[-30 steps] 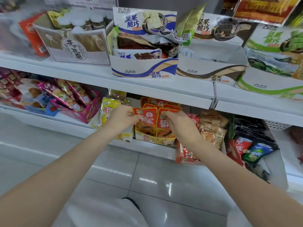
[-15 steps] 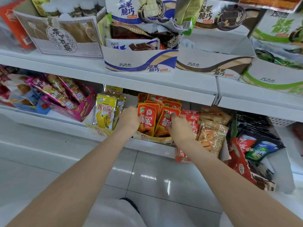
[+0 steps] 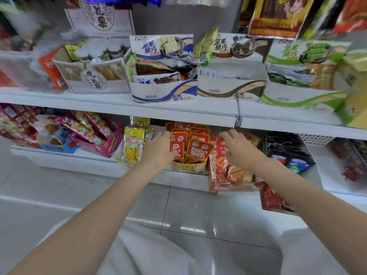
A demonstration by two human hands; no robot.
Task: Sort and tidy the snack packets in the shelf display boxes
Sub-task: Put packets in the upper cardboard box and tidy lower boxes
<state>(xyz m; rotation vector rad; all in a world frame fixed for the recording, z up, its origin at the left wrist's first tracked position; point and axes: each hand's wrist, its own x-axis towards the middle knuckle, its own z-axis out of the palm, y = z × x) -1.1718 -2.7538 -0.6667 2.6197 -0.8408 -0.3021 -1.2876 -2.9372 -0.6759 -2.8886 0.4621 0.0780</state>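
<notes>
Two hands work at the lower shelf (image 3: 83, 165), where the snack packets sit in open display boxes. The left hand (image 3: 159, 148) rests against the left side of the orange-red packets (image 3: 198, 149), which stand upright in rows in a yellow display box (image 3: 187, 167); its fingers are out of sight behind the packets, so I cannot tell whether it grips one or only presses the row. The right hand (image 3: 237, 149) hovers with fingers spread and relaxed over the red display box (image 3: 228, 187) just to the right, holding nothing; its fingertips are near the tops of the packets there.

Judging by how things lie, the orange-red rows look fairly squared up, and the yellow packets (image 3: 133, 143) to the left stand upright too. The red box is less orderly, with packets leaning at different angles. Further right, dark packets (image 3: 286, 149) slump in a loose heap, and a red packet (image 3: 273, 199) hangs over the shelf edge. The pink box (image 3: 103, 147) at far left holds tilted packets, and the upper shelf's blue-and-white box (image 3: 164, 95) looks rumpled, though blur softens that area. Most of the tidying seems left to do.
</notes>
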